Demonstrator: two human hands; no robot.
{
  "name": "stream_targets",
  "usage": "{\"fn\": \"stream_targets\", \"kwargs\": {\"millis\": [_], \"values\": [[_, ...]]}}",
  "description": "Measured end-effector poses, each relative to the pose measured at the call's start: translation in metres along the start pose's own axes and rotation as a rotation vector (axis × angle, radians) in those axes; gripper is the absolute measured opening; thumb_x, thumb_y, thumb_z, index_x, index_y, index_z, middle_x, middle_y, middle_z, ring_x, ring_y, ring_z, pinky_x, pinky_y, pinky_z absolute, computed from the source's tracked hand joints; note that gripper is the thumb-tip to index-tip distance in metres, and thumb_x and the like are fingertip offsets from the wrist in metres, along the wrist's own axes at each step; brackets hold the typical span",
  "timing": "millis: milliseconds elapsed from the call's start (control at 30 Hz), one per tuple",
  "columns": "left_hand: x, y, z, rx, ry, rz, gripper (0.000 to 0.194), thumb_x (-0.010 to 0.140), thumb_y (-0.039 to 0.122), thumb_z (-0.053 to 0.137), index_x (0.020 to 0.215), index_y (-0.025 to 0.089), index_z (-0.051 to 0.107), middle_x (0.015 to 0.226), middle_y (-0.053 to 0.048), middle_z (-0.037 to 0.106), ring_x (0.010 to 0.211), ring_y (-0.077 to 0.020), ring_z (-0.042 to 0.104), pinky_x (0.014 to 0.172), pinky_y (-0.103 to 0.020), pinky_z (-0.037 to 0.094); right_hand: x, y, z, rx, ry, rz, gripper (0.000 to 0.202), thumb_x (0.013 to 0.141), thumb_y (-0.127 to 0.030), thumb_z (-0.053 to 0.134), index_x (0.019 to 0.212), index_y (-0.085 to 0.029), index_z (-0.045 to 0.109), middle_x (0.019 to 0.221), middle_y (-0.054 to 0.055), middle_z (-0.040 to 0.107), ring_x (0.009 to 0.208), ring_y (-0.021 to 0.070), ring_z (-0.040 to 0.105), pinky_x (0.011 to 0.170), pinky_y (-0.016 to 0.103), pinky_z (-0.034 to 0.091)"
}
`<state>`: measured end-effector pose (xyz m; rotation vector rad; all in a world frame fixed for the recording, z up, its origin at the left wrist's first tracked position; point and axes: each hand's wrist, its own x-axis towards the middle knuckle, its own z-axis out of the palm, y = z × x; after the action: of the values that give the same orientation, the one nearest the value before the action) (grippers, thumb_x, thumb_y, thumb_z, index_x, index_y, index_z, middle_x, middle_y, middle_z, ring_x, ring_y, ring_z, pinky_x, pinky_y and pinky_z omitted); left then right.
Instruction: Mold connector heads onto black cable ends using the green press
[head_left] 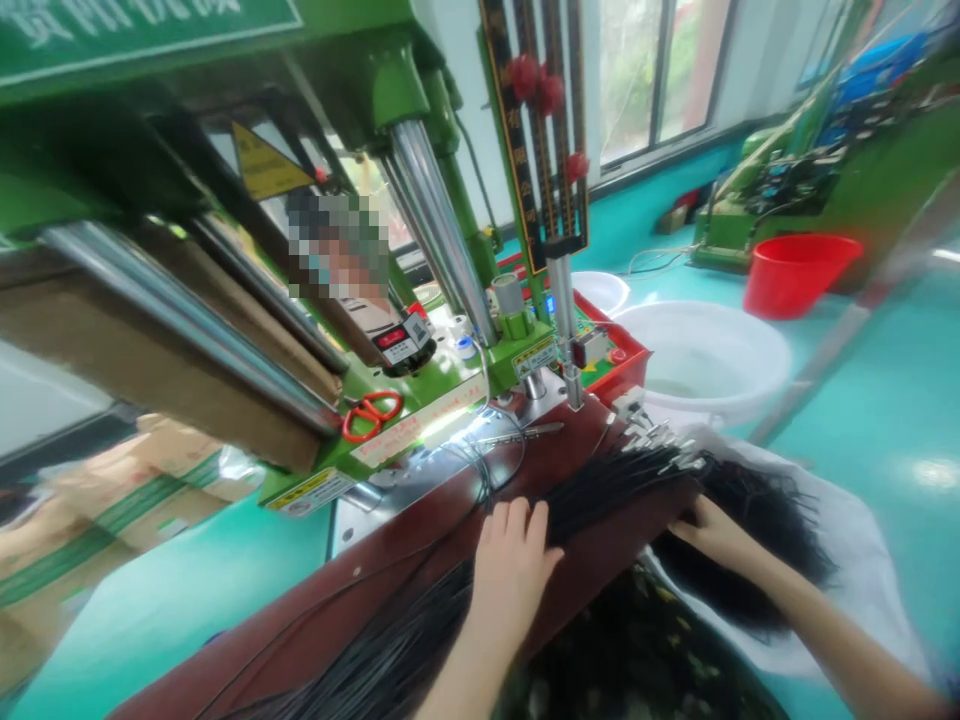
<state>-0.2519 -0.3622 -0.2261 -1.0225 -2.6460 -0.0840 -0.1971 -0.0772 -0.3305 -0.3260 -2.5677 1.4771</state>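
Note:
My left hand lies palm down over a long bundle of black cables on the dark red board, its fingers slightly apart and the thumb stretched to the right. The far part of the bundle ends in several silvery-white tips. At the board's right edge is my right hand, beside a dark mass of cables in a white sack; its fingertips are partly hidden, so its hold cannot be made out. Thin loose cable loops run from the machine's metal plate towards my left hand.
A green press with steel columns stands ahead, with orange-handled scissors on it. A red control box is beside it. White tubs and a red bucket stand right; cartons left. Another person is behind the press.

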Motion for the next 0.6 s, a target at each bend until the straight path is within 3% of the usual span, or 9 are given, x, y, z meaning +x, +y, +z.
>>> {"fn": "stream_targets", "kwargs": {"millis": [67, 133, 200, 267, 367, 433, 500, 600], "values": [[0.020, -0.003, 0.001, 0.075, -0.049, 0.125, 0.043, 0.072, 0.032, 0.060, 0.110, 0.015, 0.049, 0.092, -0.008, 0.055, 0.083, -0.0226, 0.052, 0.069, -0.037, 0.047, -0.004, 0.002, -0.004, -0.013, -0.041, -0.049, 0.049, 0.063, -0.027, 0.047, 0.109, -0.011, 0.049, 0.109, 0.015, 0.058, 0.100, 0.0302, 0.054, 0.089, 0.044, 0.042], [0.029, -0.008, 0.003, 0.106, -0.104, 0.233, 0.031, 0.075, 0.028, 0.057, 0.102, 0.015, 0.052, 0.084, -0.005, 0.055, 0.077, -0.0210, 0.054, 0.062, -0.032, 0.047, -0.010, 0.004, -0.011, -0.045, -0.049, -0.090, 0.060, 0.065, -0.025, 0.045, 0.122, -0.008, 0.037, 0.122, 0.017, 0.048, 0.109, 0.0287, 0.048, 0.095, 0.044, 0.037], [0.032, -0.014, 0.003, 0.105, -0.134, 0.278, 0.017, 0.080, 0.022, 0.050, 0.095, 0.016, 0.053, 0.078, -0.003, 0.056, 0.070, -0.0188, 0.055, 0.055, -0.029, 0.045, -0.017, 0.005, -0.019, -0.105, -0.028, -0.097, 0.064, 0.067, -0.023, 0.044, 0.128, -0.008, 0.030, 0.130, 0.018, 0.040, 0.117, 0.0272, 0.040, 0.099, 0.044, 0.031], [0.032, -0.020, 0.002, 0.066, -0.110, 0.260, 0.017, 0.083, 0.019, 0.043, 0.096, 0.016, 0.053, 0.076, -0.003, 0.058, 0.066, -0.0174, 0.056, 0.053, -0.027, 0.044, -0.022, 0.003, -0.029, -0.174, -0.018, -0.096, 0.062, 0.068, -0.022, 0.043, 0.128, -0.009, 0.031, 0.131, 0.016, 0.040, 0.120, 0.0259, 0.036, 0.102, 0.044, 0.027], [0.032, -0.027, -0.008, -0.106, -0.006, 0.145, 0.022, 0.084, 0.022, 0.041, 0.102, 0.017, 0.053, 0.086, -0.006, 0.061, 0.076, -0.0182, 0.057, 0.061, -0.029, 0.046, -0.025, -0.006, -0.043, -0.250, -0.001, -0.109, 0.056, 0.069, -0.020, 0.042, 0.124, -0.012, 0.038, 0.129, 0.014, 0.043, 0.119, 0.0255, 0.038, 0.102, 0.043, 0.027], [0.035, -0.031, -0.019, -0.356, 0.022, 0.022, 0.018, 0.081, 0.025, 0.047, 0.095, 0.019, 0.057, 0.090, -0.005, 0.061, 0.082, -0.0181, 0.056, 0.069, -0.030, 0.046, -0.024, -0.014, -0.052, -0.285, 0.033, -0.126, 0.054, 0.070, -0.020, 0.042, 0.123, -0.013, 0.039, 0.127, 0.014, 0.044, 0.117, 0.0257, 0.040, 0.102, 0.042, 0.028], [0.038, -0.036, -0.030, -0.694, -0.032, -0.133, 0.014, 0.076, 0.027, 0.055, 0.086, 0.018, 0.058, 0.085, -0.003, 0.061, 0.078, -0.0161, 0.056, 0.069, -0.027, 0.045, -0.022, -0.022, -0.058, -0.309, 0.073, -0.162, 0.051, 0.071, -0.021, 0.042, 0.122, -0.013, 0.041, 0.126, 0.014, 0.045, 0.117, 0.0261, 0.040, 0.101, 0.043, 0.028], [0.043, -0.044, -0.044, -1.086, -0.209, -0.303, 0.018, 0.074, 0.032, 0.056, 0.081, 0.015, 0.058, 0.077, -0.001, 0.062, 0.071, -0.0138, 0.056, 0.066, -0.025, 0.045, -0.017, -0.032, -0.062, -0.329, 0.128, -0.221, 0.048, 0.074, -0.022, 0.042, 0.121, -0.014, 0.042, 0.125, 0.013, 0.047, 0.116, 0.0261, 0.041, 0.100, 0.044, 0.030]]}}
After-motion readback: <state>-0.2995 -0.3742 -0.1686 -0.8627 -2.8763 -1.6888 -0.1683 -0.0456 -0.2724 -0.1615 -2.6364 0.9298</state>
